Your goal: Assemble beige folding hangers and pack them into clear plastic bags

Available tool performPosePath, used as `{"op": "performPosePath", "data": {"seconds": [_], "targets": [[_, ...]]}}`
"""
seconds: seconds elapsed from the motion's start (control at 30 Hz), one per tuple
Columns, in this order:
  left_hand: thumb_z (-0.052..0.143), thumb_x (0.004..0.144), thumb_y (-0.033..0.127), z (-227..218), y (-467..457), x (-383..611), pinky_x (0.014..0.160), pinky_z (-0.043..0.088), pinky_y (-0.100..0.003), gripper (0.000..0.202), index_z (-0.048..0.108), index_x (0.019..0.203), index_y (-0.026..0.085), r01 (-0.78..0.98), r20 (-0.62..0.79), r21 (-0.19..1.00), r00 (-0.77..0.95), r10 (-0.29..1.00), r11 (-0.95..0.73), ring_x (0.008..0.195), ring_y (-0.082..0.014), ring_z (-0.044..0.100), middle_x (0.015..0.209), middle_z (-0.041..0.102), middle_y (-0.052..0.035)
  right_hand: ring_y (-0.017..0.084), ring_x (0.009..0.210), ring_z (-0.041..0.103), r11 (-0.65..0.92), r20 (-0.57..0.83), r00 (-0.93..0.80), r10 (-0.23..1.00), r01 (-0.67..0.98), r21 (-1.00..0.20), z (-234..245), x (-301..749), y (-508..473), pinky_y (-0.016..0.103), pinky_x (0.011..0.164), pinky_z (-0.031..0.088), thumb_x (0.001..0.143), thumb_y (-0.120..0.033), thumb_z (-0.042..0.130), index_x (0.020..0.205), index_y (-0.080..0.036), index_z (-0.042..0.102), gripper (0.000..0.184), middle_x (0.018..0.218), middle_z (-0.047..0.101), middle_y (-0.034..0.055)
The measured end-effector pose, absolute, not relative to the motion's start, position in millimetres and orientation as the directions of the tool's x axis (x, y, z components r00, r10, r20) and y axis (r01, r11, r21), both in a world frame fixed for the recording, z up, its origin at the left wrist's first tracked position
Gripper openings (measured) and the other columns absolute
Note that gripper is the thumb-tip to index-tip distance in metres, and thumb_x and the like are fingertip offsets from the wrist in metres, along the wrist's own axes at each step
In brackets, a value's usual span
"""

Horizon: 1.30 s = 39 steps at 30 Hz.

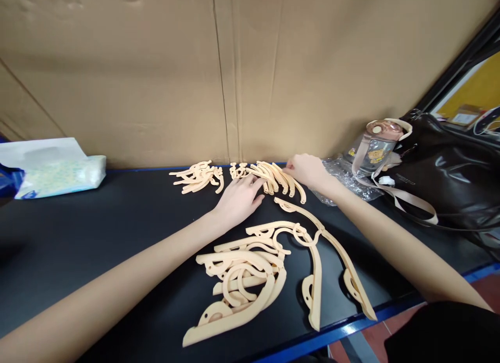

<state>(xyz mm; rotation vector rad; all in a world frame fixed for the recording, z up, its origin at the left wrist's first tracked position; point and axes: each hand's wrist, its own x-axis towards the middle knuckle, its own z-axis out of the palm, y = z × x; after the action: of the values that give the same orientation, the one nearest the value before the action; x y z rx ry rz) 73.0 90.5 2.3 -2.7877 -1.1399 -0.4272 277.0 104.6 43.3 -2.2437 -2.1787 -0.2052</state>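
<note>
My left hand (241, 197) rests palm down at the left side of a row of curved beige pieces (275, 178), fingers reaching over them and thumb apart. On the row's right side my right hand (307, 170) is curled, its fingertips close to the far ends of the pieces. Whatever those fingertips hold is hidden. Nearer me lies a heap of beige folding clothes hangers (242, 269), overlapping one another. To its right, two unfolded hangers (318, 264) lie with arms spread.
A pile of small beige pieces (199, 176) lies left of my hands, by the cardboard wall (156, 76). At far left is a tissue pack (62, 178). On the right are clear plastic wrap (336, 178), a strapped water bottle (377, 149) and a black bag (433, 170).
</note>
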Motion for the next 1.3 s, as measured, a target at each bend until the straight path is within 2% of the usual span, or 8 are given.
{"op": "performPosePath", "data": {"seconds": [0.1, 0.2, 0.43, 0.7, 0.8, 0.9, 1.07, 1.3], "targets": [[0.047, 0.099, 0.029, -1.1, 96.4, 76.8, 0.101, 0.042, -0.045, 0.04, 0.052, 0.137, 0.017, 0.709, 0.291, -0.015, 0.677, 0.676, -0.705, 0.117, -0.0314, 0.057, 0.124, 0.063, -0.0149, 0.02, 0.086, 0.069, -0.052, 0.007, 0.052, 0.999, 0.995, 0.08, 44.1, 292.0, 96.9, 0.034, 0.076, 0.051, 0.092, -0.036, 0.061, 0.09, -0.016, 0.072, 0.022, 0.092, 0.074, 0.0076], [0.041, 0.101, 0.033, -3.2, 103.9, 85.3, 0.1, 0.039, -0.05, 0.04, 0.055, 0.134, 0.017, 0.724, 0.295, -0.032, 0.666, 0.686, -0.689, 0.117, -0.0344, 0.056, 0.121, 0.064, -0.0173, 0.016, 0.085, 0.067, -0.06, -0.037, 0.062, 0.997, 0.997, 0.052, 39.1, 297.2, 97.9, 0.036, 0.081, 0.054, 0.095, -0.04, 0.059, 0.092, -0.015, 0.068, 0.027, 0.093, 0.071, 0.0044], [0.037, 0.102, 0.036, -3.4, 114.2, 93.9, 0.101, 0.039, -0.044, 0.04, 0.057, 0.13, 0.016, 0.679, 0.27, -0.023, 0.711, 0.65, -0.733, 0.119, -0.0301, 0.054, 0.132, 0.061, -0.0133, 0.015, 0.082, 0.067, -0.02, -0.025, 0.017, 1.0, 0.995, -0.097, 28.8, 304.6, 110.1, 0.034, 0.077, 0.056, 0.096, -0.038, 0.059, 0.096, -0.014, 0.067, 0.025, 0.092, 0.069, 0.0033], [0.037, 0.102, 0.041, -2.2, 114.4, 87.0, 0.109, 0.036, -0.047, 0.05, 0.047, 0.141, 0.012, 0.657, 0.234, 0.037, 0.727, 0.646, -0.753, 0.129, -0.0307, 0.052, 0.145, 0.053, -0.0151, 0.015, 0.082, 0.067, 0.016, 0.113, 0.022, 0.993, 0.945, -0.327, 11.8, 304.8, 124.4, 0.034, 0.077, 0.057, 0.097, -0.035, 0.057, 0.106, -0.014, 0.065, 0.024, 0.099, 0.07, 0.0047], [0.04, 0.102, 0.038, -1.4, 107.0, 76.4, 0.11, 0.036, -0.044, 0.047, 0.05, 0.138, 0.011, 0.655, 0.247, 0.04, 0.726, 0.642, -0.755, 0.128, -0.0289, 0.053, 0.139, 0.058, -0.0145, 0.014, 0.078, 0.069, 0.051, 0.148, 0.012, 0.989, 0.908, -0.415, 10.9, 305.8, 117.7, 0.032, 0.077, 0.056, 0.099, -0.029, 0.053, 0.109, -0.013, 0.065, 0.022, 0.095, 0.073, 0.0047], [0.049, 0.099, 0.033, -2.3, 101.7, 71.7, 0.11, 0.036, -0.042, 0.037, 0.057, 0.132, 0.018, 0.624, 0.236, 0.03, 0.755, 0.612, -0.781, 0.124, -0.0263, 0.057, 0.131, 0.064, -0.0085, 0.017, 0.086, 0.072, 0.094, 0.178, -0.009, 0.984, 0.874, -0.477, 10.7, 302.9, 104.4, 0.028, 0.08, 0.054, 0.098, -0.028, 0.051, 0.112, -0.015, 0.065, 0.023, 0.098, 0.076, 0.0071], [0.047, 0.099, 0.029, -6.9, 105.6, 77.9, 0.109, 0.038, -0.045, 0.033, 0.059, 0.127, 0.017, 0.627, 0.242, 0.033, 0.751, 0.615, -0.779, 0.124, -0.0269, 0.057, 0.136, 0.062, -0.0103, 0.019, 0.093, 0.072, 0.167, 0.2, -0.068, 0.977, 0.826, -0.538, 3.6, 293.3, 96.0, 0.03, 0.085, 0.053, 0.1, -0.035, 0.047, 0.126, -0.017, 0.057, 0.033, 0.108, 0.076, 0.0076], [0.046, 0.1, 0.029, 0.0, 99.0, 69.6, 0.114, 0.035, -0.043, 0.04, 0.052, 0.135, 0.011, 0.65, 0.248, 0.049, 0.728, 0.639, -0.759, 0.132, -0.0264, 0.051, 0.14, 0.058, -0.0132, 0.022, 0.113, 0.066, 0.262, 0.31, -0.098, 0.946, 0.793, -0.55, 5.9, 286.2, 94.8, 0.036, 0.1, 0.049, 0.098, -0.03, 0.052, 0.127, -0.013, 0.056, 0.034, 0.124, 0.069, 0.0135]]}}
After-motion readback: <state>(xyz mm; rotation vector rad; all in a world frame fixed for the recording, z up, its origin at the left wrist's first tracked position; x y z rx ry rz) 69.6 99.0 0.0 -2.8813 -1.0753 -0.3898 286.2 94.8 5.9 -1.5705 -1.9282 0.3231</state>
